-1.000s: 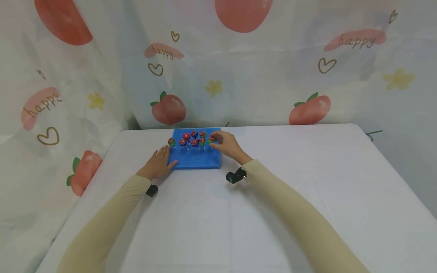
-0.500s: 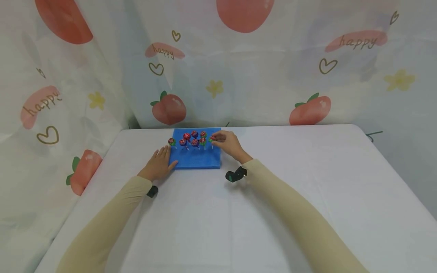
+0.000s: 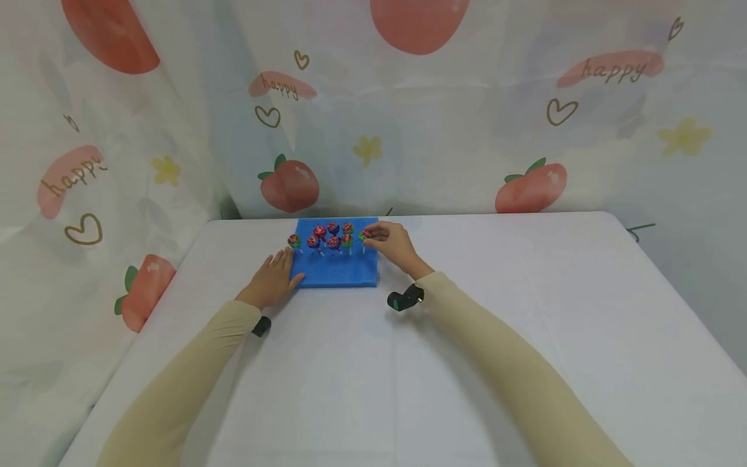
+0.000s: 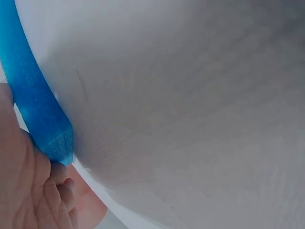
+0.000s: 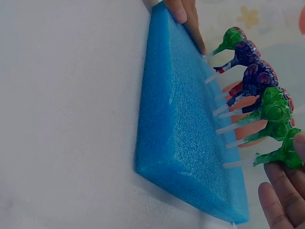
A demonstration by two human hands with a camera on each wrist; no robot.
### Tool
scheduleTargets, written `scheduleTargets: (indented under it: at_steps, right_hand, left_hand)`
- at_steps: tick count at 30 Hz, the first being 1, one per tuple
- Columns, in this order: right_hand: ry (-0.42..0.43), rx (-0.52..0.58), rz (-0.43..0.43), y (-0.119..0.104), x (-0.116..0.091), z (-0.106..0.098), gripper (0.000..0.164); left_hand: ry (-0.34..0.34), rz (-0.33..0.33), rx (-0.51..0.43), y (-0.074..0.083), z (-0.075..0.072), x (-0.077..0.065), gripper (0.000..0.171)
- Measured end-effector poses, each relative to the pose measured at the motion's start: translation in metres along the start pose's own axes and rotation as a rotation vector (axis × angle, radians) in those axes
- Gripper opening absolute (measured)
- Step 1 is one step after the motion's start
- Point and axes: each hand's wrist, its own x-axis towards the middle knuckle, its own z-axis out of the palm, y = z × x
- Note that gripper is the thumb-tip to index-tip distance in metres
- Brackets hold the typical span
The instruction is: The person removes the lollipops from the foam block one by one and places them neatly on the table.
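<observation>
A blue foam block point(image 3: 335, 275) lies flat on the white table. Several wrapped lollipops stand in it by their white sticks, among them a purple one point(image 3: 334, 242) and a green-and-red one point(image 3: 294, 241) at the left end. My left hand point(image 3: 270, 280) rests along the block's left side, fingers straight, thumb by the front corner. In the right wrist view, my right hand point(image 5: 288, 198) pinches the head of the rightmost lollipop point(image 5: 286, 155), wrapped in green. That lollipop's stick reaches down to the foam; whether its tip sits inside cannot be made out.
A white cloth covers the table point(image 3: 327, 376), whose back edge runs just behind the block. Printed curtains point(image 3: 432, 130) hang behind and at the left. Each wrist carries a small black camera point(image 3: 405, 298).
My right hand has shifted slightly up and to the right, and its fingers have drawn together on the rightmost lollipop, which leans less. My left hand stays in place on the block.
</observation>
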Motion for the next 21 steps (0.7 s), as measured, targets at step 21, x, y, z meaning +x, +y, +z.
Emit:
scheduleTargets:
  at_steps: [21]
  right_hand:
    - [0.024, 0.016, -0.008, -0.015, 0.005, -0.020, 0.032]
  left_hand:
    - [-0.006, -0.016, 0.006, 0.000, 0.002, 0.000, 0.072]
